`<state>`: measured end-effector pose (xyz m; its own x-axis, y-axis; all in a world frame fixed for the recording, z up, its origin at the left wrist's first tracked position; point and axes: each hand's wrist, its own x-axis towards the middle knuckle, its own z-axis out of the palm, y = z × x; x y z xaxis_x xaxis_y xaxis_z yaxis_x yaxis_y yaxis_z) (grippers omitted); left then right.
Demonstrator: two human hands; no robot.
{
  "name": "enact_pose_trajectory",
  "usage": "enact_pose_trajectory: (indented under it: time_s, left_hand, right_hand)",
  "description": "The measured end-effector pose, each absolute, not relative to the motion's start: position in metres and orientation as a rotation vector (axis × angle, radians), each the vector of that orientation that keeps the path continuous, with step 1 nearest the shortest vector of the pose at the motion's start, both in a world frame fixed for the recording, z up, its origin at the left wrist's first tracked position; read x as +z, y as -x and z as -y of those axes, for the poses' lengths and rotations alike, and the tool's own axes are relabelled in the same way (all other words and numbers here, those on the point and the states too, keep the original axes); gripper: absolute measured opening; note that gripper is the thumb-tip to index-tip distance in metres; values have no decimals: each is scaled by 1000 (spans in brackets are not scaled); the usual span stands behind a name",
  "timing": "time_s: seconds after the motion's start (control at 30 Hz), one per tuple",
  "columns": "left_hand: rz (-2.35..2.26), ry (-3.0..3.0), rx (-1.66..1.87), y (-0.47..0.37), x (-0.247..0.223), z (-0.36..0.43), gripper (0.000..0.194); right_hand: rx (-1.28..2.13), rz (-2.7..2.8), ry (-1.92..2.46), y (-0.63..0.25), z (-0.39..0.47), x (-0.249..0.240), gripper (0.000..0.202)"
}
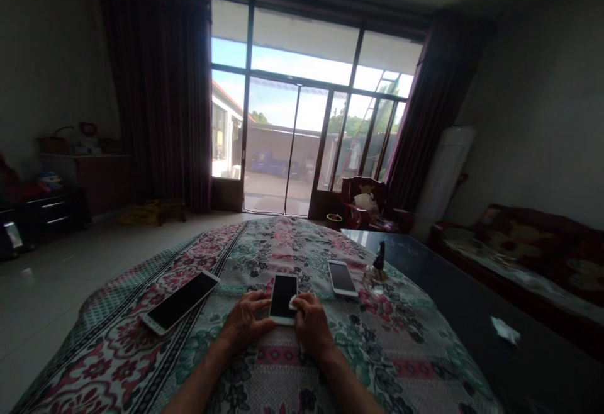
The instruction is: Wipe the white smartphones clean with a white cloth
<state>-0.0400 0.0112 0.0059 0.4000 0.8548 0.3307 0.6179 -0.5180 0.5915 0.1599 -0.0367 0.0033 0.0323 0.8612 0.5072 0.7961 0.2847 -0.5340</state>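
Low over the flowery cloth [278, 373], I saw two bare arms stretched out, leaning in toward each other. The left hand [246, 319] lay low and half open, with its fingers a bit bent and its thumb out to the side. Its tips touched the left side of a white phone [284, 293]. That phone lay flat on the cloth, between the two hands, with its dark screen facing up. The right hand [312, 321] was curled up, its fingers closed on a small white wad [292, 302], right at the right side of the screen. I could not tell what the wad was made of.

Off to the right, on a dark tabletop [467, 313], lay a crumpled white scrap [505, 330]. To the left, a second phone [182, 302] lay at a slant. Farther off lay a third phone [343, 277], and near it stood a see-through bottle [376, 276] with a black top. Way back were a red chair [352, 195] and tall glass doors [274, 150], bright with daylight.
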Motion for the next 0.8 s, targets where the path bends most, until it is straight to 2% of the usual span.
enact_pose_trajectory:
  time_s: [0.17, 0.8]
  left_hand:
    - [-1235, -2301, 889, 40, 5, -11, 44]
    - [-1235, -2305, 866, 41, -1, -14, 46]
  right_hand:
    - [90, 1739, 1499, -157, 40, 4, 24]
    - [-27, 1995, 1796, -153, -48, 33, 23]
